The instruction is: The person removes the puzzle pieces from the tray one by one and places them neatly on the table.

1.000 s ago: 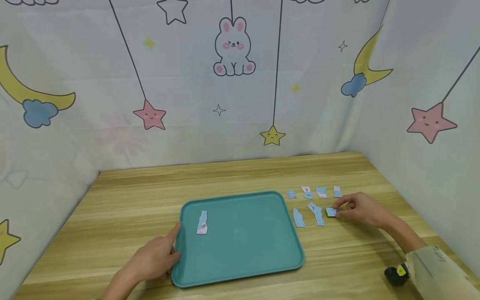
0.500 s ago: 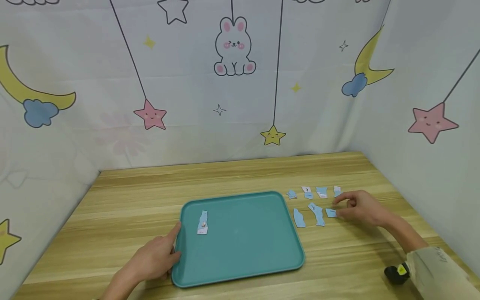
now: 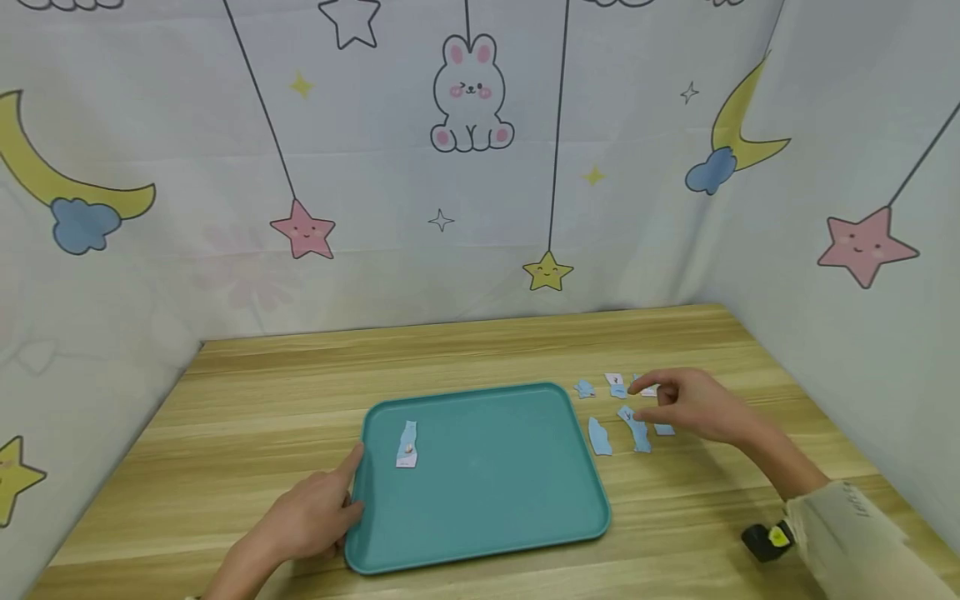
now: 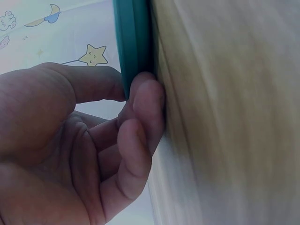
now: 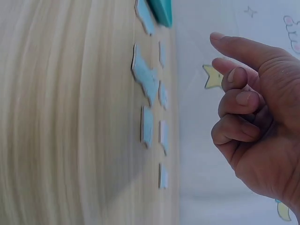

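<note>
My left hand [image 3: 311,512] holds the left rim of a teal tray [image 3: 480,492]. In the left wrist view the thumb meets the tray edge [image 4: 133,37] from one side, and curled fingers lie on the other. One narrow light-blue and white puzzle piece [image 3: 407,443] lies inside the tray, towards the left. My right hand [image 3: 693,404] hovers over several flat, irregular blue puzzle pieces right of the tray. Its thumb and index finger stand apart with nothing between them; the other fingers are curled. A forked piece [image 3: 636,429] lies just below the thumb tip. The hand hides some pieces.
The pieces lie in two rows on the wooden table [image 3: 262,400], including a slim piece [image 3: 600,437] near the tray's right rim and a small one [image 3: 585,389] behind it. A printed curtain [image 3: 375,167] encloses the table's back and sides. A black device [image 3: 767,542] is at the right wrist.
My right hand has left the small piece at the right end of the front row and moved left and up, above the forked piece. The left hand and the tray stay put.
</note>
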### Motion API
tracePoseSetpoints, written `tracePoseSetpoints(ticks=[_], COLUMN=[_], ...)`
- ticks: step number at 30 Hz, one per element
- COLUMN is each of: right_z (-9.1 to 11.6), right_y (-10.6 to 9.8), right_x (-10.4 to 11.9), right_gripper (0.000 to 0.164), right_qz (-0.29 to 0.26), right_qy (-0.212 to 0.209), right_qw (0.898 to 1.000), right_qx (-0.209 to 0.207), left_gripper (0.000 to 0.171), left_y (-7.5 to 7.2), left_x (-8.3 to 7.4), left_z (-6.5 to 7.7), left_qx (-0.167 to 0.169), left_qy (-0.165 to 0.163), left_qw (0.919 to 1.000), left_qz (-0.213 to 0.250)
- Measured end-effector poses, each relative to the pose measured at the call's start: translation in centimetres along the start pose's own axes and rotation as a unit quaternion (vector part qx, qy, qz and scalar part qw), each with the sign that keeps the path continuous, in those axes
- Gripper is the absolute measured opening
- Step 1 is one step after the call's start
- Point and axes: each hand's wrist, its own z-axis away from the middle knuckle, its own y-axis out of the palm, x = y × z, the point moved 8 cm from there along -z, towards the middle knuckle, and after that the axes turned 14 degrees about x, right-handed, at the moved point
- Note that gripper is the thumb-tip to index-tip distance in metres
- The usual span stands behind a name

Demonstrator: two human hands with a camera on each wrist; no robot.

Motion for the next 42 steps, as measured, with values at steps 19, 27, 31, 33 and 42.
tracePoseSetpoints(ticks=[19,27,31,33,42], right_z=[-4.2,-6.2,-7.4,-8.0,-9.7], right_y=[3.2,4.8,5.8,6.3,8.3], right_x=[5.9,8.3,10.0,10.9,12.8], right_gripper=[0.043,0.047,0.048,0.048,0.052], right_qz=[0.006,0.008,0.011,0.011,0.005], right_qy=[-0.046,-0.058,-0.073,-0.084,-0.101], right_qw=[0.999,0.998,0.997,0.995,0.993], right_qx=[0.015,0.030,0.038,0.043,0.059], left_gripper=[0.080,0.080,0.080,0.081,0.081], left_y=[-0.1,-0.1,0.0,0.0,-0.1], left_x=[-0.2,-0.2,-0.1,-0.1,-0.2], left_z=[0.2,0.1,0.2,0.2,0.4], left_qx=[-0.003,-0.001,-0.002,-0.003,-0.006], left_qy=[0.004,-0.001,-0.003,-0.003,-0.005], left_qw=[1.0000,1.0000,1.0000,1.0000,0.9999], left_qz=[-0.003,-0.006,-0.006,-0.004,-0.007])
